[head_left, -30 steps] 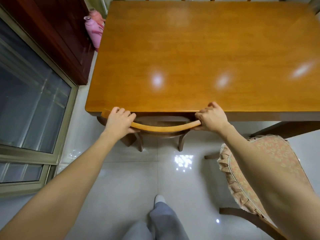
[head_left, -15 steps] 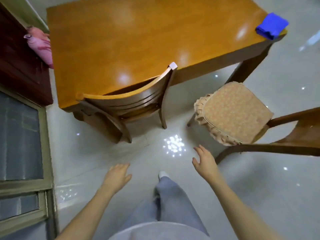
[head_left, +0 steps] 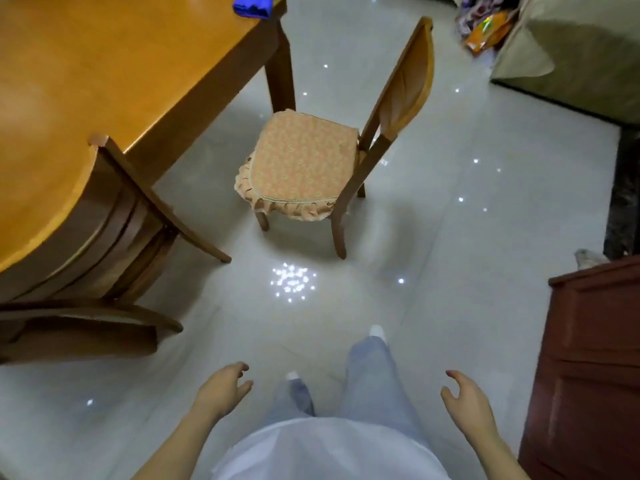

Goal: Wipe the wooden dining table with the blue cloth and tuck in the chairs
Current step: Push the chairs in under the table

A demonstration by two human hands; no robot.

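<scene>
The wooden dining table [head_left: 104,71] fills the upper left. On its far corner lies the folded blue cloth [head_left: 254,5]. One wooden chair [head_left: 114,216] stands pushed in against the table's near edge, its curved back touching the top. A second chair [head_left: 398,95] with a peach frilled cushion [head_left: 299,164] stands out on the floor beside the table leg, apart from the table. My left hand [head_left: 221,389] and my right hand [head_left: 465,401] hang low over the floor, both empty with fingers loosely spread, well short of the cushioned chair.
A dark red cabinet [head_left: 595,368] stands close on the right. A covered sofa [head_left: 571,53] and colourful bags [head_left: 488,26] sit at the back right. Glossy white tiles [head_left: 415,271] lie between me and the cushioned chair. My legs in grey trousers [head_left: 367,382] are below.
Both hands let go of the first chair's back after it went under the table and dropped low. My view has swung right, bringing the cushioned chair to the centre.
</scene>
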